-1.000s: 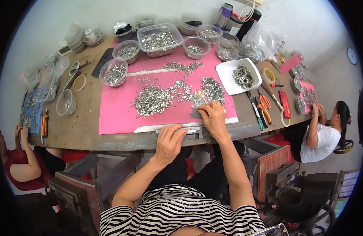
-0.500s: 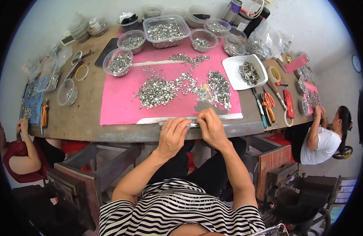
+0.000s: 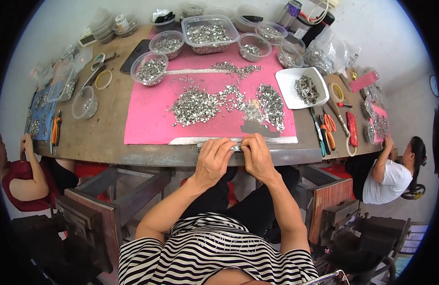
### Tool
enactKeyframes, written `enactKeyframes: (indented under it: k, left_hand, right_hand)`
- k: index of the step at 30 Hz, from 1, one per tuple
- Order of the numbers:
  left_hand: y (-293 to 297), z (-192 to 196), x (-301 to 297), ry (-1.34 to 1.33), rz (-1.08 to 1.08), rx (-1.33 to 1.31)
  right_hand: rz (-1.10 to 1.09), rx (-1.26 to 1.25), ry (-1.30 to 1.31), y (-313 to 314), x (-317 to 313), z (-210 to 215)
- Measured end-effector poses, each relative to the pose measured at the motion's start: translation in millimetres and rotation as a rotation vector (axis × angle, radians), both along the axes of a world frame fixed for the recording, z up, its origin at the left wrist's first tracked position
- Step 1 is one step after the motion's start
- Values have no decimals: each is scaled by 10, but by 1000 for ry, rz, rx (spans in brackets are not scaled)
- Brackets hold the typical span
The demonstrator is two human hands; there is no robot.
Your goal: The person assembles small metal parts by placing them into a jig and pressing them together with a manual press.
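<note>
At the front edge of the workbench, my left hand (image 3: 213, 160) and my right hand (image 3: 258, 157) sit close together. Both have their fingers pinched on a narrow silvery metal strip (image 3: 237, 147), much of it hidden by the fingers. Just beyond them lies a pink mat (image 3: 150, 123) with a whitish front border. A heap of small shiny metal pieces (image 3: 195, 107) spreads over its middle, and a second heap (image 3: 270, 107) lies at its right. Between that heap and my right hand is a flat dark grey piece (image 3: 258, 130).
Behind the mat stand clear tubs of metal pieces (image 3: 210, 35). A white tray (image 3: 288, 97) holds more, right of the mat. Pliers (image 3: 328, 135), scissors (image 3: 329, 122) and a red case (image 3: 352, 128) lie farther right. Co-workers sit left (image 3: 24, 183) and right (image 3: 388, 173).
My right hand has come down from a raised pinch onto the strip, beside the left. My left hand keeps its grip. The whole view has shifted slightly.
</note>
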State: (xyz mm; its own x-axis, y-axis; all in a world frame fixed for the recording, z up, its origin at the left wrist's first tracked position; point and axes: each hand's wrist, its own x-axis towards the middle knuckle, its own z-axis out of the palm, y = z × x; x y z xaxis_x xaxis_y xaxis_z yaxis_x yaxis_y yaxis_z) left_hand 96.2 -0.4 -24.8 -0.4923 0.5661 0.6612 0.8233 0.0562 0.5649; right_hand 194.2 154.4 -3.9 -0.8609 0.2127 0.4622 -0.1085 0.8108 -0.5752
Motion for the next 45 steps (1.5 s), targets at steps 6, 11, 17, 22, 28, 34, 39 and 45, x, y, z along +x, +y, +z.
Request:
enactKeyframes:
  k: [6, 11, 17, 22, 28, 34, 39, 45]
  left_hand:
    - [-5, 28, -12, -2, 4, -6]
    - [-14, 27, 10, 25, 28, -10]
    - [-127, 196, -160, -197, -118, -11]
    - [-212, 239, -1316, -131, 32, -98]
    - [22, -148, -1990, 200, -38, -258]
    - [-132, -81, -1909, 138, -54, -243]
    - [-184, 11, -1866, 56, -12, -252]
    - [-169, 6, -1850, -122, -33, -93]
  right_hand:
    - [32, 59, -34, 17, -12, 46]
    - [49, 308, 26, -48, -10, 160]
    - [138, 334, -40, 56, -17, 365]
    - [139, 77, -57, 319, -588, 336]
    - [79, 114, 38, 275, -1810, -24]
    - [6, 293, -60, 63, -2109, -142]
    - [43, 273, -105, 66, -2103, -155]
    - [16, 223, -57, 114, -1976, -106]
